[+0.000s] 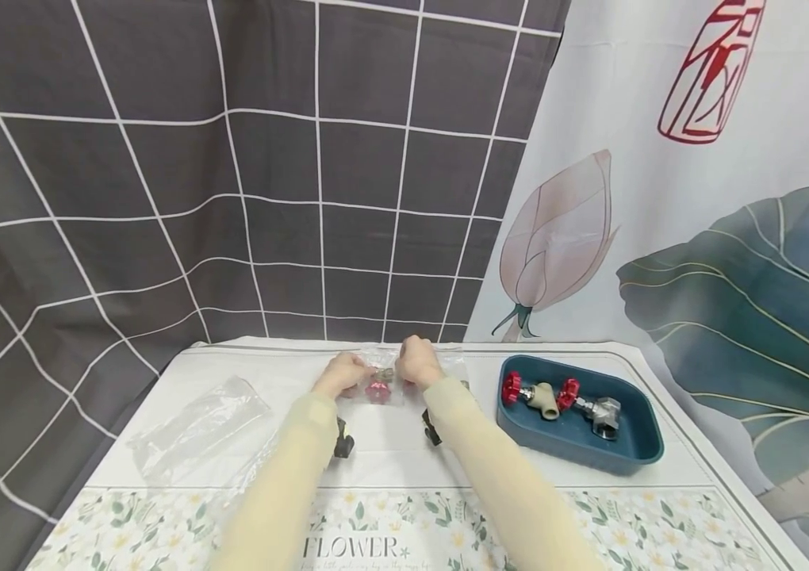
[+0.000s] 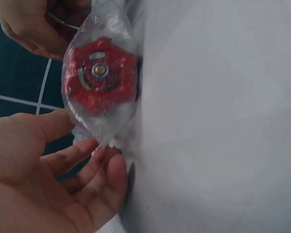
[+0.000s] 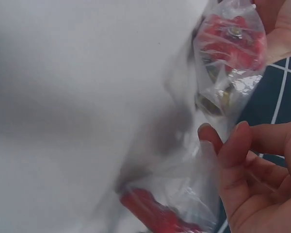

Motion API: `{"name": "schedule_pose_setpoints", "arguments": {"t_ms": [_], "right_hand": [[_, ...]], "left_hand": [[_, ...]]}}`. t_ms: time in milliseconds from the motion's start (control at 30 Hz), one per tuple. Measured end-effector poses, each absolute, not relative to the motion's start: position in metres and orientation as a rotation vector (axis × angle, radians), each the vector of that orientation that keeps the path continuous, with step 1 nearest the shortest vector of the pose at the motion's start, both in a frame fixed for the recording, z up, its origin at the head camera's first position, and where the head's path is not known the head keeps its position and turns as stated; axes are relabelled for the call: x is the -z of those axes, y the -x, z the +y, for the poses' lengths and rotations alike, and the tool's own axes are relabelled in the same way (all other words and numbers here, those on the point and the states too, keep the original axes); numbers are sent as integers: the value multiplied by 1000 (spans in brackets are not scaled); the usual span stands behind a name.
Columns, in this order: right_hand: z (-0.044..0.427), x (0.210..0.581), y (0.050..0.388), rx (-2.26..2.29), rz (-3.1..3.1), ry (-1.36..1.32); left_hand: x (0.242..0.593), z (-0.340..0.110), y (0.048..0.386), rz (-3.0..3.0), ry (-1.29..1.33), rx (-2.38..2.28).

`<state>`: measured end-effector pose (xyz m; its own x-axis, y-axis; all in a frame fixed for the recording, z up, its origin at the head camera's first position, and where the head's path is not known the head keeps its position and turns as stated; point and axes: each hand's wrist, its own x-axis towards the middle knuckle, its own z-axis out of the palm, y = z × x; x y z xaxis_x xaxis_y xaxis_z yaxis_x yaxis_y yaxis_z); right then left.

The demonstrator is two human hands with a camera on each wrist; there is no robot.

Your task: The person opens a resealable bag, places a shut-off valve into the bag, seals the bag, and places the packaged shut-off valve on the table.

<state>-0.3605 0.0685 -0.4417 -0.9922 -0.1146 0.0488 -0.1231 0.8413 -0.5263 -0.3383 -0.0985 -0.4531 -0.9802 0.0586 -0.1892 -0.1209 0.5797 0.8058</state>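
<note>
A valve with a red handwheel sits inside a clear plastic bag on the table, between my two hands. My left hand is at the bag's left side, its curled fingers pinching the plastic edge beside the red wheel. With thumb and forefinger, my right hand pinches the plastic near the valve's brass-coloured end. Another red-handled piece lies in clear plastic close to the right hand; most of it is out of view.
On the right stands a blue tray holding a beige valve and a metal valve, both with red handwheels. A crumpled clear bag lies on the left. A dark grid curtain hangs behind the table.
</note>
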Motion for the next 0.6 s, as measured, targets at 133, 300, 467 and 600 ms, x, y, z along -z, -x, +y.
{"name": "schedule_pose_setpoints", "arguments": {"t_ms": [133,300,467,600], "right_hand": [[71,433,356,-875,-3001,-245],[76,418,351,-768,-2956,-366],[79,400,342,-688,-2949,-402],[78,390,330,-703,-2963,-485]], "left_hand": [[447,-107,336,2539,26,-1360],[429,-121,338,2587,-97,-1323],[409,-135,334,2656,-209,-1214],[397,-146,322,2673,-307,-1092]]}}
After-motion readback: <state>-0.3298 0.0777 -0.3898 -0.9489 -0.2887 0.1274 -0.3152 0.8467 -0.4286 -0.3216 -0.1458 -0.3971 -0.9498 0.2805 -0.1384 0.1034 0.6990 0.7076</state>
